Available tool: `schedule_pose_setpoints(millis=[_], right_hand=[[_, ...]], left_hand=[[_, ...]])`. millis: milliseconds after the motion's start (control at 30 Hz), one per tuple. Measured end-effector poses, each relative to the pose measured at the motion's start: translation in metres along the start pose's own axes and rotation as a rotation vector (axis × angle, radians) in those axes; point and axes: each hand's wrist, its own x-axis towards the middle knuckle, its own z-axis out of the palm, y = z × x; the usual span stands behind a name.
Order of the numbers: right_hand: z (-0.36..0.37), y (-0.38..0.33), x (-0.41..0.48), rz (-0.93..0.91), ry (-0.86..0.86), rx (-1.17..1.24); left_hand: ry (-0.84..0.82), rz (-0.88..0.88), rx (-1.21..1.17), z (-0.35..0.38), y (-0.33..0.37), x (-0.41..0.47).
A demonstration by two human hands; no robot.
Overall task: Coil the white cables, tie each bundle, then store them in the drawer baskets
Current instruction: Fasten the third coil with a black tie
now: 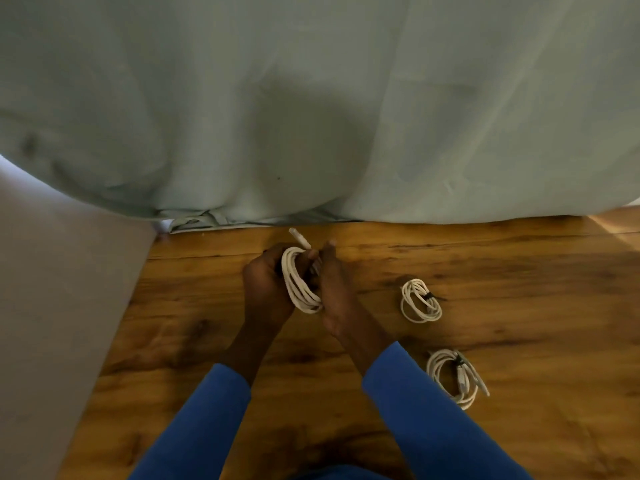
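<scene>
A coiled white cable (pixel 298 285) is held between both hands above the wooden floor. My left hand (pixel 265 285) grips the coil from the left, and my right hand (pixel 334 289) presses against its right side. One plug end (pixel 300 238) sticks up above the fingers. Two more coiled white cables lie on the floor to the right, each with a dark tie: one (pixel 420 301) further away, another (pixel 455 377) closer to me. No drawer or basket is in view.
A pale green sheet (pixel 311 109) hangs down over the upper half of the view to the wooden floor (pixel 519 271). A grey fabric-covered panel (pixel 59 306) stands along the left. My blue sleeves fill the bottom.
</scene>
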Motion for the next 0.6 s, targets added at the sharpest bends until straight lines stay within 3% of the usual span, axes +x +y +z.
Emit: schedule_pose_setpoints(millis=[67, 200, 600], right_hand=[[0.005, 0.001, -0.005, -0.086, -0.026, 0.021], [0.011, 0.003, -0.002, -0.299, -0.003, -0.002], [0.001, 0.004, -0.004, -0.321, -0.09, 0.015]], left_hand=[[0.078, 0.056, 0.102, 0.002, 0.002, -0.001], [0.121, 0.094, 0.055, -0.001, 0.001, -0.003], [0.049, 0.003, -0.116, -0.016, 0.009, -0.007]])
